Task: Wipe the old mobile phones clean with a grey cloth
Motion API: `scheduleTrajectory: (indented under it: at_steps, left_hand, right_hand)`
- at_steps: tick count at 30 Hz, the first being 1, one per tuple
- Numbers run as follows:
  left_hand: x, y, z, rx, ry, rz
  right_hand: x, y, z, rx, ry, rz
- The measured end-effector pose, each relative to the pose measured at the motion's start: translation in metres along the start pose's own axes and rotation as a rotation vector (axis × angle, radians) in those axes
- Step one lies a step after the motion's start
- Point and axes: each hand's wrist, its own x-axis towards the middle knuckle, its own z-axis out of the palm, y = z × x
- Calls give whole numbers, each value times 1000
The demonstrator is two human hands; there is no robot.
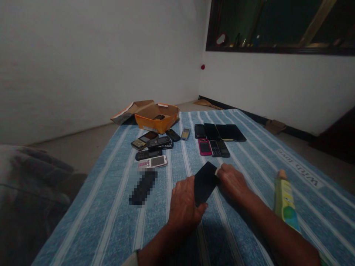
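Note:
My left hand (184,203) is closed around the lower left side of a dark smartphone (205,183), its thumb along the bottom edge. The smartphone is tilted, with its dark face toward me. At its upper right edge is my right hand (231,181), fingers pinched on a small white piece (217,171) that looks like tissue or cloth and touches the phone's edge. Left of my hands lies a black, pixelated oblong thing (143,187). A pink and white keypad phone (153,162) rests just beyond it.
Several old phones (159,142) lie loosely on the striped blue cloth (116,207). Others form two rows, including a pink one (204,147) and a black tablet-like device (235,133). An orange cardboard box (155,122) stands open behind. A yellow-green container (287,203) lies beside my right forearm.

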Motion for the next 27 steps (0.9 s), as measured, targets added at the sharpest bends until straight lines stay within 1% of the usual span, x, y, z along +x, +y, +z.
scheduleTrajectory:
  at_steps: [6,12,15,19,21,25,27]
  left_hand:
    - [0,0,-1,-10,16,37]
    - [-1,2,-3,-10,7,24]
    - [-1,2,-2,3,30,34]
    - [-2,0,2,15,81,64]
    - [-2,-1,3,23,98,66]
    - [-2,-2,5,43,115,66]
    - [-2,-2,6,41,126,74]
  right_hand:
    - [9,-8,-4,12,7,18]
    - [-11,2,7,8,22,14]
    - [-13,3,9,11,23,28]
    - [-4,-5,5,3,19,61]
    - [-4,-11,4,1,24,61]
    - [-17,-25,9,28,77,-19]
    - [-23,-27,12,43,92,-52]
